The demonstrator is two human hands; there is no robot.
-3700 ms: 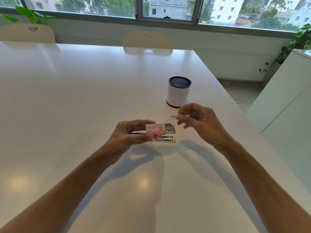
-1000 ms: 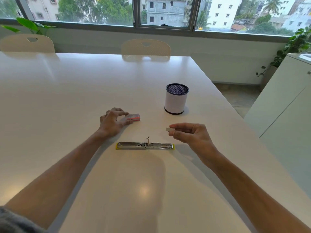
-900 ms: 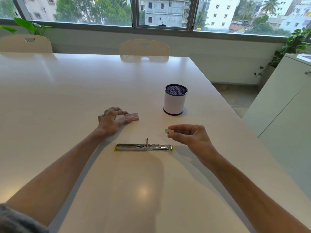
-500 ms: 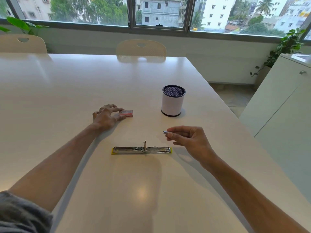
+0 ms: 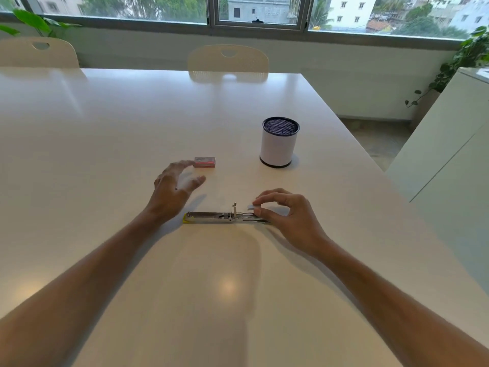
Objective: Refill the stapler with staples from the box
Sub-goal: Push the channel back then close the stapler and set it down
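Observation:
The stapler [image 5: 211, 217] lies folded out flat on the white table [image 5: 105, 128], metal with a yellow end at the left. My right hand [image 5: 288, 215] pinches a small grey strip of staples [image 5: 250, 207] just above the stapler's right half. The small red and white staple box [image 5: 204, 162] lies closed on the table, farther back. My left hand [image 5: 174, 189] hovers between the box and the stapler, fingers spread and blurred, holding nothing.
A white pen cup with a dark mesh rim [image 5: 279, 145] stands behind and right of the stapler. Two pale chairs [image 5: 227, 60] sit at the far edge. A white cabinet [image 5: 449, 144] stands off the table's right side.
My left hand let go of the staple box and drew back toward the stapler. My right hand came down with the staple strip to the stapler's right half.

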